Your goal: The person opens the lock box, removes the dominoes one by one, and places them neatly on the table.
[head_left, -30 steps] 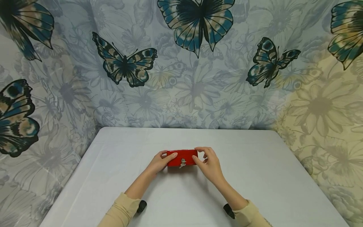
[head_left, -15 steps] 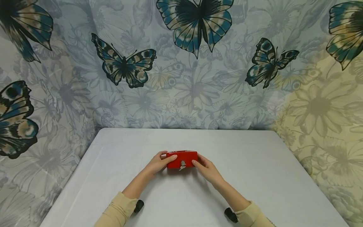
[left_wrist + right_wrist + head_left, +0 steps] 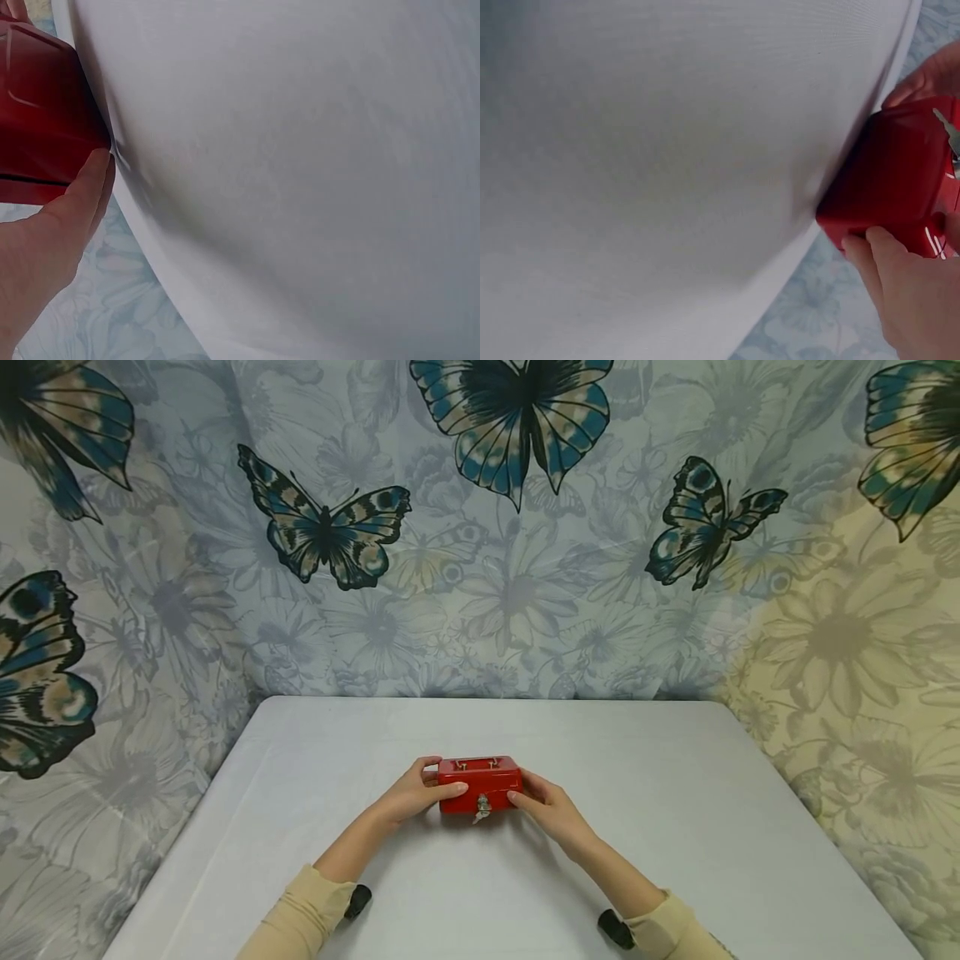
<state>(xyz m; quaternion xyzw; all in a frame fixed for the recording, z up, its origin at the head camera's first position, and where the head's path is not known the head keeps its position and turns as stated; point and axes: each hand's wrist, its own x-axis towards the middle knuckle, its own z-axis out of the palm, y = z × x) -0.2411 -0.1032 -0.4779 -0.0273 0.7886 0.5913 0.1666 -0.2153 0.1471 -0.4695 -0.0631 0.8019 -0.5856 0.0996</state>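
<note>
Where the red cash box [image 3: 491, 780] is: between my hands, on or just above the white table [image 3: 480, 893]
Left hand [image 3: 414, 792], right hand [image 3: 552, 808]: clamped on opposite ends
Key [image 3: 481, 817]: in front lock [image 3: 483, 802]

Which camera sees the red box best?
The head view: the red box fits inside the picture, with its handle and key showing. The left wrist view cuts it off at the left edge; the right wrist view cuts it off at the right, with the key bigger.

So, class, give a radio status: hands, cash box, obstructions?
Left hand, right hand gripping opposite ends of red cash box. Key at front lock. Nothing visibly blocking.
</note>
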